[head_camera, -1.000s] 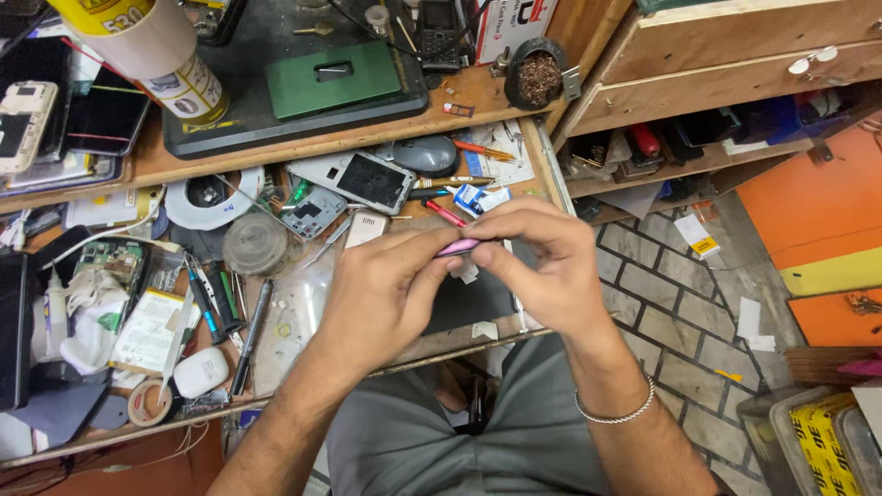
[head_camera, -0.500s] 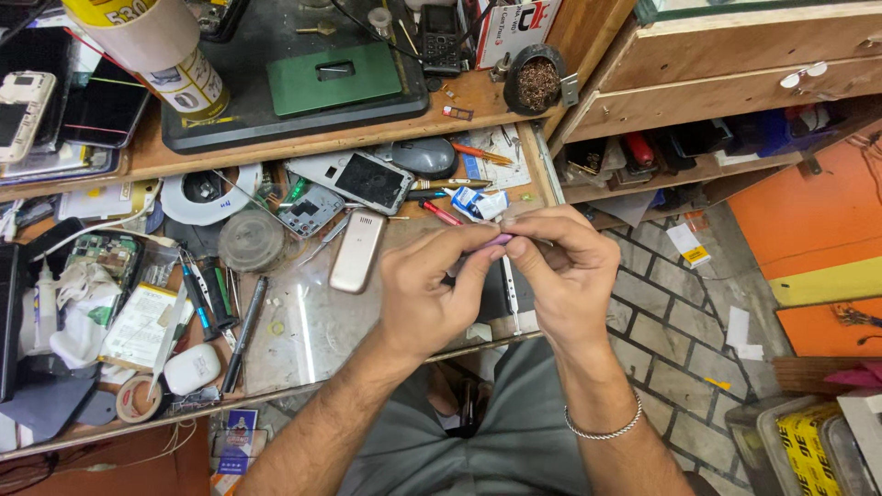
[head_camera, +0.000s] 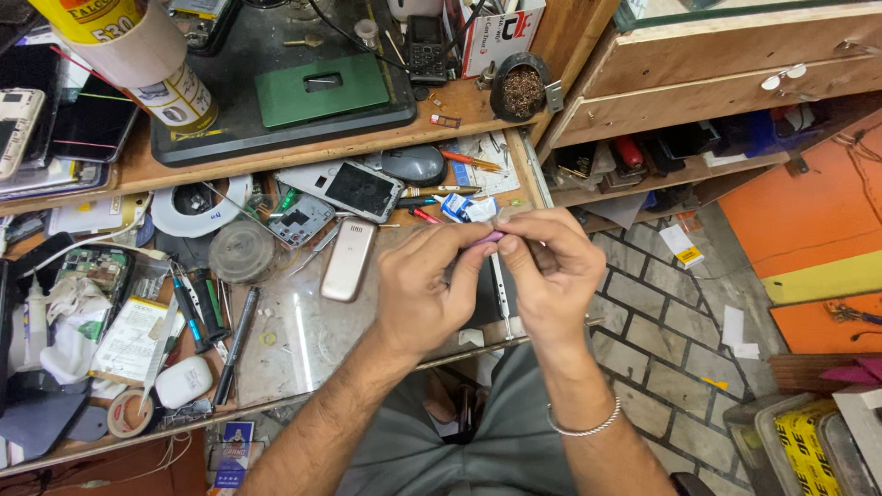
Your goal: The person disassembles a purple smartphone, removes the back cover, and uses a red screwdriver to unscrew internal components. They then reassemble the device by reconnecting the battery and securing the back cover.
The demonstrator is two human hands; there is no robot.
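My left hand and my right hand meet fingertip to fingertip over the right end of a glass-topped workbench. Between the thumbs and forefingers they pinch a small pink object, most of it hidden by the fingers. A beige bar phone lies face down on the glass just left of my left hand. A thin metal tool lies on the glass under my hands.
The bench is crowded: a phone back cover, a grey mouse, a round lid, screwdrivers, a circuit board, a white earbud case. A raised shelf holds a black mat. Wooden drawers stand right, above paved floor.
My hands have shifted slightly right and closer to me while still pinching the pink object. The beige phone, covered by my left hand a second ago, now lies in plain view.
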